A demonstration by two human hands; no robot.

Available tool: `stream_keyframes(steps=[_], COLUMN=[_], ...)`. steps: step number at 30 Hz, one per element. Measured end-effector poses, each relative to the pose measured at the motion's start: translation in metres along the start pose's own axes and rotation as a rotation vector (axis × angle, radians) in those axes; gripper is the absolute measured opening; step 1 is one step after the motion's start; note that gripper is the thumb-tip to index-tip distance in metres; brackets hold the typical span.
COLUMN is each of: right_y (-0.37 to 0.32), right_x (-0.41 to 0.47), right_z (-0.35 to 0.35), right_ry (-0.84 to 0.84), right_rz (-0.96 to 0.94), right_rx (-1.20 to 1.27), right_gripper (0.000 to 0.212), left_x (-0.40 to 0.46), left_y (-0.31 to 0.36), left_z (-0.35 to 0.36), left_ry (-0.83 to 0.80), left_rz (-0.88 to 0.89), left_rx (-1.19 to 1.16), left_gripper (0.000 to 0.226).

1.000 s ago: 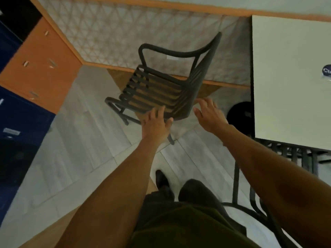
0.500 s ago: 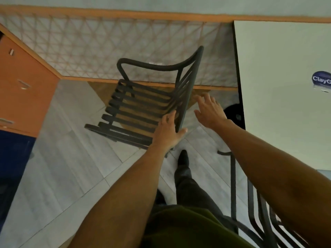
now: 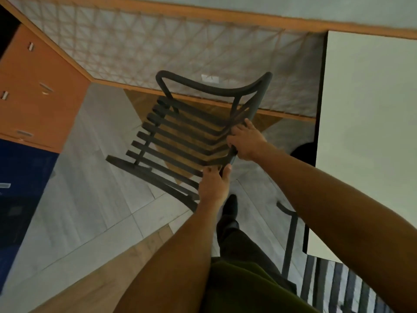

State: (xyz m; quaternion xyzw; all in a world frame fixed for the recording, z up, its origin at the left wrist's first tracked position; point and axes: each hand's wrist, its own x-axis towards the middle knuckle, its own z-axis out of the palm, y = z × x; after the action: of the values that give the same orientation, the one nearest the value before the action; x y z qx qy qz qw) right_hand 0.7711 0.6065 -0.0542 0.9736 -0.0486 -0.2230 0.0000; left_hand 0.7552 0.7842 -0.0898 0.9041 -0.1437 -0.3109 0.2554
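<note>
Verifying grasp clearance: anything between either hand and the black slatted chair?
Nothing visible. Both hands grip the chair at its back edge: left hand at the near end, right hand just beyond. The white table stands to the right, apart from the chair.

Gripping the dark slatted chair [image 3: 214, 90] by its near edge: left hand [image 3: 214, 185] lower, right hand [image 3: 247, 141] higher, beside the white desk [image 3: 365, 109], above grey floor [image 3: 90, 199].

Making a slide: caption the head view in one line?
The left hand and right hand grip the back of a dark slatted chair beside a white table.
</note>
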Motion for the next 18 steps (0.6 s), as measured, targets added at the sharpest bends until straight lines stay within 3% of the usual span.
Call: stream_keyframes(steps=[4, 11, 18], right_y=[0.001, 0.001, -0.026], right_x=[0.014, 0.02, 0.016], right_z=[-0.005, 0.0, 0.002], right_ry=[-0.082, -0.031, -0.031], right_rz=[-0.054, 0.029, -0.034], right_rx=[-0.122, -0.226, -0.266], right_gripper=[0.05, 0.05, 0.046], left_x=[0.001, -0.006, -0.018], left_y=[-0.005, -0.007, -0.053], left_z=[0.005, 0.007, -0.015], left_ry=[0.001, 0.007, 0.04], left_rz=[0.049, 0.072, 0.129], left_rx=[0.042, 0.07, 0.145], left_gripper=[0.055, 0.051, 0.057])
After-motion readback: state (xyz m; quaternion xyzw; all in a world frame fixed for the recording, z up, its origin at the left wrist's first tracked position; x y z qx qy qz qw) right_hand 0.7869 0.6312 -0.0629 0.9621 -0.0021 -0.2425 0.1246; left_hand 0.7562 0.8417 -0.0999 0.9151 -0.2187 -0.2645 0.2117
